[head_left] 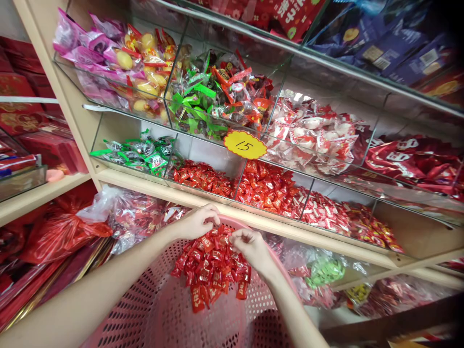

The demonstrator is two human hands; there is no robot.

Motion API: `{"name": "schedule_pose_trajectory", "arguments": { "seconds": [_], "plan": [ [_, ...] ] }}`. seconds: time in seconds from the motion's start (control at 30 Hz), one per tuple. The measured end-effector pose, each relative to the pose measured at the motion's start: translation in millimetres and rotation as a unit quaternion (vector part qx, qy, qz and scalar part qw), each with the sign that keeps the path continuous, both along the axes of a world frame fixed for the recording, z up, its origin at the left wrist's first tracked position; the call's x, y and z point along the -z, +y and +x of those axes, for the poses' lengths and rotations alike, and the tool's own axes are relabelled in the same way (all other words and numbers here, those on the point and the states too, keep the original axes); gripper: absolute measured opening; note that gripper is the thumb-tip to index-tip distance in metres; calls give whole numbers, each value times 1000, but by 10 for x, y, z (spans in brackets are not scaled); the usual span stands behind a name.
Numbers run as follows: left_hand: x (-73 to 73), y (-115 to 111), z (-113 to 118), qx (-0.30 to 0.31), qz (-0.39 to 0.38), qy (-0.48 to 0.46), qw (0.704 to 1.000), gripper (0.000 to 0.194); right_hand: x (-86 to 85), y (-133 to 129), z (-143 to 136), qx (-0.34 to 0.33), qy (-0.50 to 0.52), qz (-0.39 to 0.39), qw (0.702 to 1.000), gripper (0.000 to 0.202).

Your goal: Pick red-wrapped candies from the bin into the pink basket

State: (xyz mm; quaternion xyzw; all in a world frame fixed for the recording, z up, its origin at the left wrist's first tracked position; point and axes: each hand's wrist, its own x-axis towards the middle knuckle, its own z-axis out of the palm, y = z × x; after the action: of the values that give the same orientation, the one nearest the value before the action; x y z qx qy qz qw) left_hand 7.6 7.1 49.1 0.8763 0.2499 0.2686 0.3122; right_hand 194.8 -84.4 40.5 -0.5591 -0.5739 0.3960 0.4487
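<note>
A pink perforated basket (134, 290) stands below the shelf edge, with a heap of red-wrapped candies (213, 266) against its far side. My left hand (198, 222) is over the basket's far rim at the heap's upper left, its fingers curled; what they hold, if anything, is too small to tell. At the heap's upper right is my right hand (250, 245), thumb and fingers pinched together beside the candies; anything between the fingertips cannot be made out.
Clear shelf bins hold red candies (268, 188), green-wrapped candies (145, 152) and white-and-red packets (311, 130). A yellow price tag (245, 144) hangs at the middle. Bagged goods (134, 212) lie under the wooden shelf edge (319, 235). A red plastic bag (65, 232) is at left.
</note>
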Motion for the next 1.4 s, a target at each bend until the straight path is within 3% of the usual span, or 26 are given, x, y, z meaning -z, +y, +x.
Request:
{"name": "schedule_pose_trajectory", "arguments": {
  "seconds": [0.1,0.2,0.5,0.83,0.97,1.1,1.23,1.3,1.4],
  "plan": [
    [27,22,11,2,2,-3,1000,24,22,-46,-85,-56,-47,-7,997,11],
    [31,27,8,2,10,5,1000,23,61,-89,-181,-72,-116,-2,991,12],
    [28,20,-10,-4,14,26,1000,21,129,-127,-299,-48,-261,37,963,14],
    [9,12,-11,-5,17,25,1000,19,178,-137,-393,-18,-334,28,942,10],
    [-8,7,-14,1,15,20,1000,18,12,-133,-372,10,-338,53,940,18],
    [15,14,-9,-1,18,22,1000,17,-340,-15,-192,64,-332,121,934,26],
    [30,17,-7,-3,15,25,1000,16,-659,269,106,139,-350,176,909,23],
    [23,12,-11,-4,12,33,999,15,-746,451,250,124,-377,193,897,17],
    [13,4,-19,-8,8,43,999,15,-801,731,408,3,-431,192,882,38]
  ]
}}
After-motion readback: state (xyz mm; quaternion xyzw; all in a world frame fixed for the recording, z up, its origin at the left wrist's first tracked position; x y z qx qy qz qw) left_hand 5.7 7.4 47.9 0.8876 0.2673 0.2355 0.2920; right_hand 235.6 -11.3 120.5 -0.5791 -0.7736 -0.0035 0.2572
